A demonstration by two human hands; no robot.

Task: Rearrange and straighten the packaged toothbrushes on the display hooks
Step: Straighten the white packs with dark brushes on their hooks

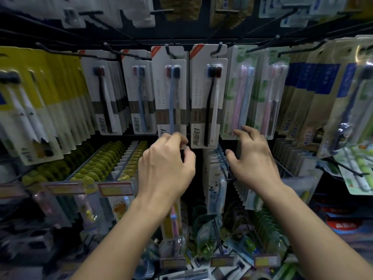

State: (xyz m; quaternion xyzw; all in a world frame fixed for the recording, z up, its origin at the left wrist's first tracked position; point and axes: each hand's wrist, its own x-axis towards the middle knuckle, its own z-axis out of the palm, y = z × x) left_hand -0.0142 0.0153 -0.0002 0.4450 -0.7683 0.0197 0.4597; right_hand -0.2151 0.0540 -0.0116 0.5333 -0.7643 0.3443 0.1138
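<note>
Now left hand (165,168) fingers (177,138) pinch toothbrush pack (170,93) bottom edge.

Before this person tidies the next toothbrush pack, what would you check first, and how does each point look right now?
1. Left hand has hold of the white pack with the blue brush: ok, fingers pinch its bottom edge.
2. That pack sits on its hook: ok.
3. Neighbouring white pack with the black brush hangs straight: not ok, it tilts slightly.
4. Right hand is free: ok, fingers spread, holding nothing, by the green packs.
5. Packs behind the front ones are aligned: cannot tell, hidden.
</note>
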